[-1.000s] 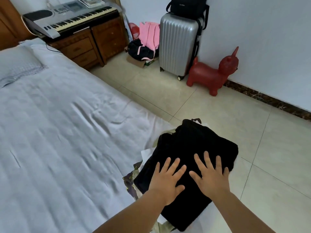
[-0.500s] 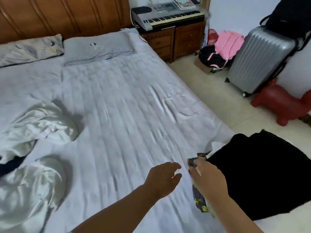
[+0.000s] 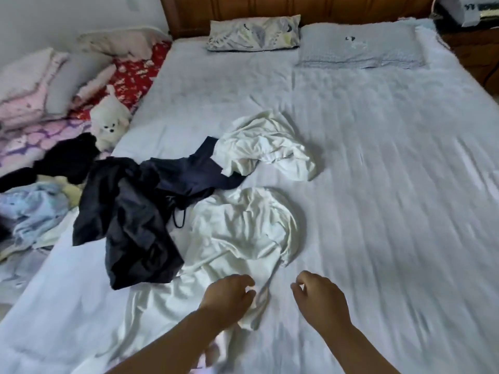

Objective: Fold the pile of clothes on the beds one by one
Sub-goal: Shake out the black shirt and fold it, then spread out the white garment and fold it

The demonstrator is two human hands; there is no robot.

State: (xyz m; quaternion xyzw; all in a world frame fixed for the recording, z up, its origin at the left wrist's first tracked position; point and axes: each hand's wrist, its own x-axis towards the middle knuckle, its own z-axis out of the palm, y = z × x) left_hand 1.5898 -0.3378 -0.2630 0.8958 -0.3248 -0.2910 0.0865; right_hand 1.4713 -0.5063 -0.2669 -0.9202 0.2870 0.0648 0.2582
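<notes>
While both forearms reach in from the lower edge of the view, the left hand (image 3: 228, 294) lies on the near part of a crumpled white garment (image 3: 237, 233), its fingers curled down onto the cloth; whether they really pinch the fabric I cannot tell, because the picture is blurred there. The right hand (image 3: 320, 300) is just beside it, over the bare sheet, with the fingers loosely curled and nothing in them. The white garment is spread on the pale bed sheet (image 3: 391, 184), close to the near edge of the bed, and a narrow strip of it runs between the two hands. Left of it, and touching it, lies a dark navy garment (image 3: 129, 220), much wrinkled, with a thin black strap loop at its right side. Farther from the person there is a second white garment (image 3: 266, 147), also bunched, which partly covers the far end of the navy one. At the head of the bed are a patterned pillow (image 3: 253, 32) and a grey pillow (image 3: 359, 45), side by side against the wooden headboard (image 3: 297, 6). On the left side lie a white plush toy (image 3: 109, 122), a black garment (image 3: 64, 157), a light blue cloth (image 3: 32, 211) and folded pink bedding (image 3: 24, 90).
</notes>
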